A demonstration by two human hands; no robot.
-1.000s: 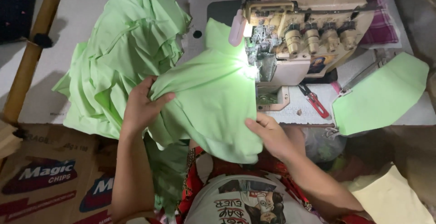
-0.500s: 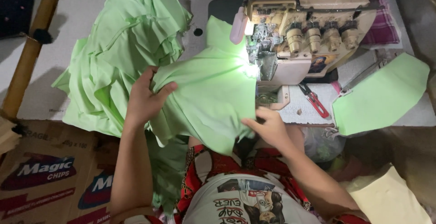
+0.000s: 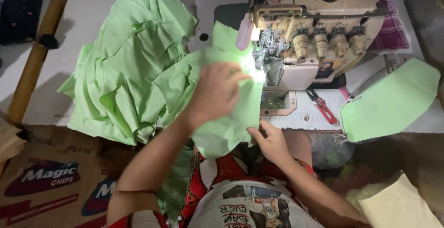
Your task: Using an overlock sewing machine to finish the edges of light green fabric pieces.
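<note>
Head view, looking straight down on the sewing table (image 3: 92, 6). Left hand (image 3: 217, 94) lies flat and spread on the light green cloth (image 3: 222, 135), fingers pointing toward three o'clock, right at the lit needle area of the sewing machine (image 3: 314, 33). Right hand (image 3: 270, 140) sits at about five o'clock from the left one, fingers curled, pinching the near edge of that same cloth just beside the machine's front plate. The cloth runs from under the machine's lamp down toward six o'clock, over the person's lap.

At nine o'clock from the left hand, a big rumpled heap of green fabric (image 3: 129, 70) covers the table, touching the piece being worked. At three o'clock from the right hand, red-handled snips (image 3: 321, 105) rest on the white plate beside the machine. Farther out at three o'clock lies a separate cut green piece (image 3: 388, 101), well apart from the hands. A cardboard box (image 3: 51, 177) sits at eight o'clock, and pale yellow cloth (image 3: 397, 205) at five o'clock.
</note>
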